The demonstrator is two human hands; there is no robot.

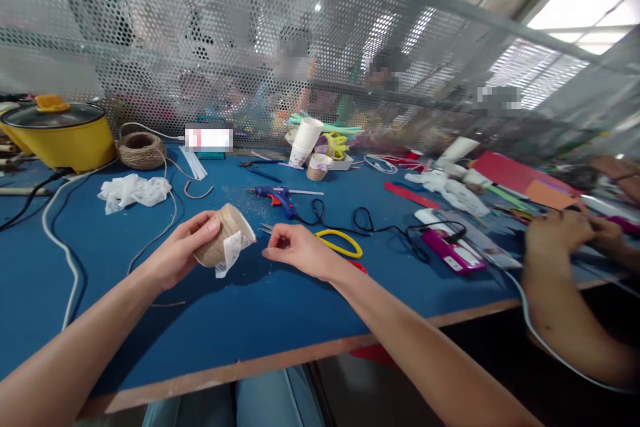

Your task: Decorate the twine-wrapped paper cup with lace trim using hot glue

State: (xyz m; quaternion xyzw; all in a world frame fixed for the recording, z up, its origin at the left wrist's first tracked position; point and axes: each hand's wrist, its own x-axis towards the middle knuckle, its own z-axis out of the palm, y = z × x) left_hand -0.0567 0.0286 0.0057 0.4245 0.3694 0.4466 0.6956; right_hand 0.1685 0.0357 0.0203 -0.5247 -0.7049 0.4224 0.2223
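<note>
My left hand [181, 250] is closed around a small cup wrapped in tan twine [224, 240], held tilted above the blue table [240, 320]. A scrap of white lace fabric [231, 252] hangs from the cup's side. My right hand [300, 250] rests just right of it, fingers curled and pinched together close to scissors with yellow handles [340, 242]; what the fingertips hold, if anything, I cannot make out. A blue glue gun [276, 196] lies beyond, its black cord trailing to the right.
A twine spool [141, 150] and a yellow pot [59, 134] stand at the back left, with white cloth [133, 191] nearby. Paper cups [306, 140] stand mid-back. Another person's hands [575, 230] work at the right by a pink object [453, 250]. A perforated metal screen [280, 34] closes the far side.
</note>
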